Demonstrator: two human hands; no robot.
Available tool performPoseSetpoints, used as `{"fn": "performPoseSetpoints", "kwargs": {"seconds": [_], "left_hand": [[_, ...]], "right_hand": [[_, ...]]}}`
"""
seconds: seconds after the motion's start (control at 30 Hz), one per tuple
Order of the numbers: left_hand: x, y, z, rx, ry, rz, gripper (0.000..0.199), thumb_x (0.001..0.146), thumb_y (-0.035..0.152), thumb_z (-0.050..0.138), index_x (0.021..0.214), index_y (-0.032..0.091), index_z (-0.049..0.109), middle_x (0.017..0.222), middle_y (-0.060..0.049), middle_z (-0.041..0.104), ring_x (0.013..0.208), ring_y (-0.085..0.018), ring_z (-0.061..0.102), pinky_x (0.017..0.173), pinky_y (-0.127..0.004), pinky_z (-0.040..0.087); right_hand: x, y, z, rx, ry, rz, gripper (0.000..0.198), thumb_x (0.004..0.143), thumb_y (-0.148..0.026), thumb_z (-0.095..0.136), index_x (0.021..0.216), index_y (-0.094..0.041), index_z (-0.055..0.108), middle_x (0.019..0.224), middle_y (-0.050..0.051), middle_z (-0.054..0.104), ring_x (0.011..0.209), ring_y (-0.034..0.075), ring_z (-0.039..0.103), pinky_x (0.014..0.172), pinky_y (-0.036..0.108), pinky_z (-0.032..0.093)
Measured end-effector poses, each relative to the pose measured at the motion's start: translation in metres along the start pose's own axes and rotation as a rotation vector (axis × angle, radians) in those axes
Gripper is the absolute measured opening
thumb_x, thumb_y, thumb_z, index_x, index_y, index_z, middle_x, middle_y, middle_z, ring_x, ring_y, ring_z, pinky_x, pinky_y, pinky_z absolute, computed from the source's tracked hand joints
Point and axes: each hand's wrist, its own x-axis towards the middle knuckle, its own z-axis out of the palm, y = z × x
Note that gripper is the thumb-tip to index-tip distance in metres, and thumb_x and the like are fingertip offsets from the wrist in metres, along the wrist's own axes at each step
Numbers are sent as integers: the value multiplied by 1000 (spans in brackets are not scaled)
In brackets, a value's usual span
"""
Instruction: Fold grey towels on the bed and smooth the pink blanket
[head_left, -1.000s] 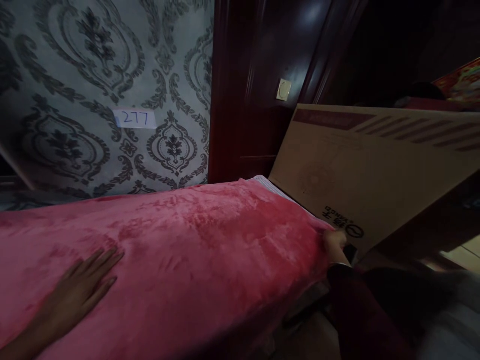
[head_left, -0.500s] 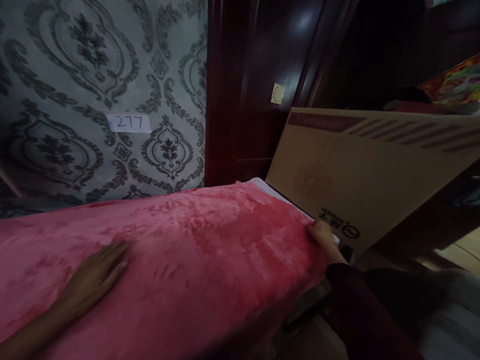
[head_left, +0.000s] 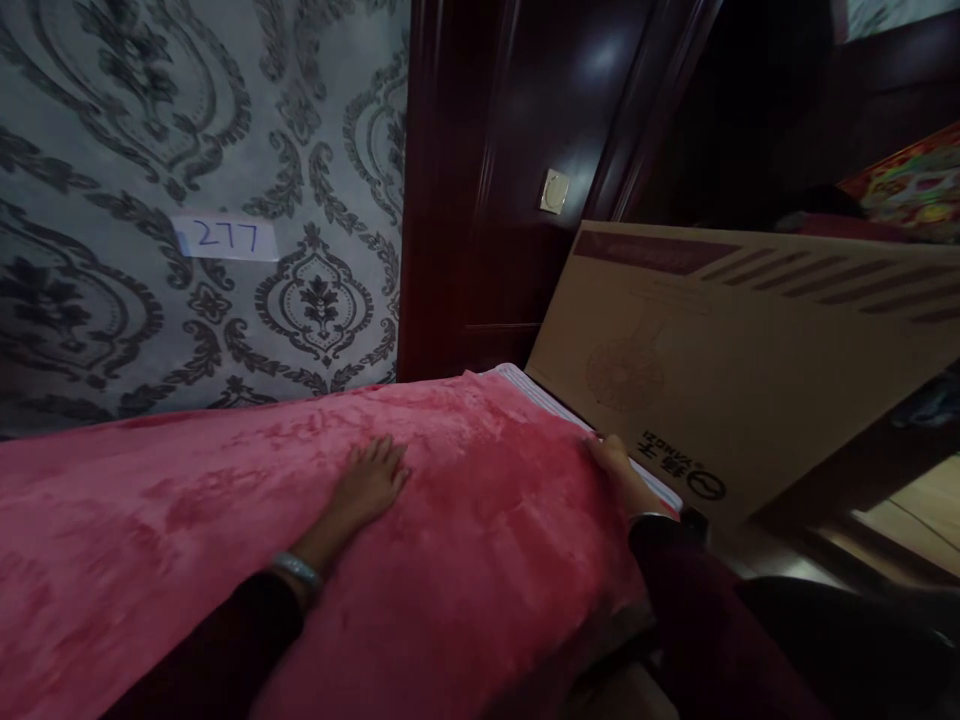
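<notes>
A red plush blanket (head_left: 465, 540) lies spread over a long raised surface, with light wrinkles and darker brushed patches. My left hand (head_left: 367, 485) rests palm down on its middle, fingers spread, with a bracelet at the wrist. At the right edge, my right hand (head_left: 619, 470) is closed on the blanket's border; its fingertips are dark and partly hidden. A white striped edging (head_left: 536, 393) shows along that side, beneath or beside the red cloth.
A large cardboard box (head_left: 720, 350) leans close along the right side. Behind stand a dark red wooden panel (head_left: 480, 200) and patterned wallpaper (head_left: 322, 120) with a paper label (head_left: 225, 238) reading 277. Tiled floor (head_left: 926, 520) shows at the lower right.
My left hand has slid to the right across the blanket, toward its middle. My right hand has shifted slightly left along the edge. The view has moved a little to the right.
</notes>
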Motion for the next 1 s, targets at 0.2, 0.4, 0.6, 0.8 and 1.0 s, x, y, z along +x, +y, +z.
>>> {"fn": "performPoseSetpoints", "kwargs": {"seconds": [0.2, 0.4, 0.6, 0.8, 1.0], "left_hand": [[-1, 2, 8, 71, 6, 19, 56, 103, 40, 37, 154, 18, 47, 164, -17, 37, 153, -36, 32, 122, -63, 23], [2, 1, 9, 47, -3, 13, 58, 103, 40, 38, 155, 18, 47, 164, -17, 37, 153, -37, 31, 122, -63, 21], [3, 0, 12, 10, 35, 12, 57, 102, 42, 40, 153, 20, 50, 163, -17, 40, 152, -37, 34, 121, -64, 22], [2, 1, 10, 8, 25, 14, 56, 101, 41, 41, 153, 20, 50, 163, -16, 40, 152, -35, 33, 122, -63, 23], [0, 5, 5, 27, -13, -4, 56, 102, 38, 41, 153, 18, 49, 164, -16, 38, 153, -35, 32, 122, -62, 24]], "right_hand": [[14, -37, 24, 309, -179, -47, 53, 86, -27, 60, 138, -15, 61, 101, 8, 78, 90, 20, 73, 79, 29, 58], [-11, -34, 33, 430, -784, -367, 38, 69, -40, 78, 100, -19, 77, 101, 5, 77, 91, 22, 70, 92, 37, 54], [-31, -62, 54, 131, -463, -538, 51, 85, -47, 66, 126, -18, 67, 98, 8, 74, 85, 22, 68, 84, 38, 55], [-89, -100, 121, -271, -296, -823, 57, 85, -42, 73, 139, -29, 61, 129, 12, 68, 105, 31, 67, 89, 42, 53], [-34, -110, 136, 58, -250, -489, 7, 83, -25, 71, 87, -22, 75, 80, 13, 73, 87, 30, 69, 85, 42, 52]]}}
